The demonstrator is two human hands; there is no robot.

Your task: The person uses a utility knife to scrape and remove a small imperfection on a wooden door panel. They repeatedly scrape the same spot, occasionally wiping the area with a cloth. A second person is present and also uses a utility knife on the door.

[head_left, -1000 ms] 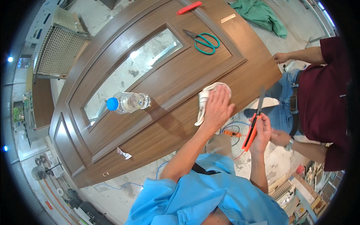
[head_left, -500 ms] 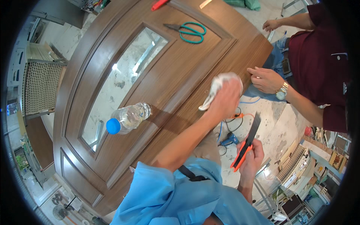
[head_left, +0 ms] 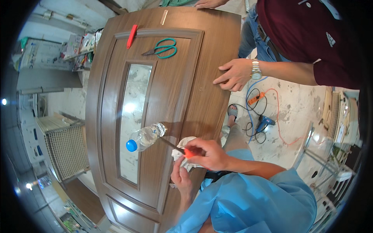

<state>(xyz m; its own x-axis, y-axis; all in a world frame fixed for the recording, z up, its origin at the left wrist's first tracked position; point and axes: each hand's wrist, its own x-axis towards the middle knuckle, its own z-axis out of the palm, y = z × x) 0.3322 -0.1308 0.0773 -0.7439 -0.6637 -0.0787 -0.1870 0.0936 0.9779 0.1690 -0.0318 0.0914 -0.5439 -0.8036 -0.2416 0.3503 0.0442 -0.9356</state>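
Blue shirt (head_left: 256, 198) closest; posing left hand (head_left: 182, 178) just beside white cloth (head_left: 177, 154), cannot tell if pinching it. Clamping orange-handled utility knife (head_left: 189, 152) in right hand (head_left: 210, 154), over cloth on brown panelled door (head_left: 211, 46). Best steadying grip, placing left hand off sharp edge. Pointing blade (head_left: 171, 144) forward-left, running long axis diagonally, tip near clear plastic bottle (head_left: 147, 139).

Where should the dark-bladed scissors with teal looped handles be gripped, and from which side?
Take the scissors by their loops, probably from the right: they lie flat on the brown panelled door, blades pointing left and loops facing right, so that approach avoids the blades. The right hand holds an orange-handled knife, so free it first.
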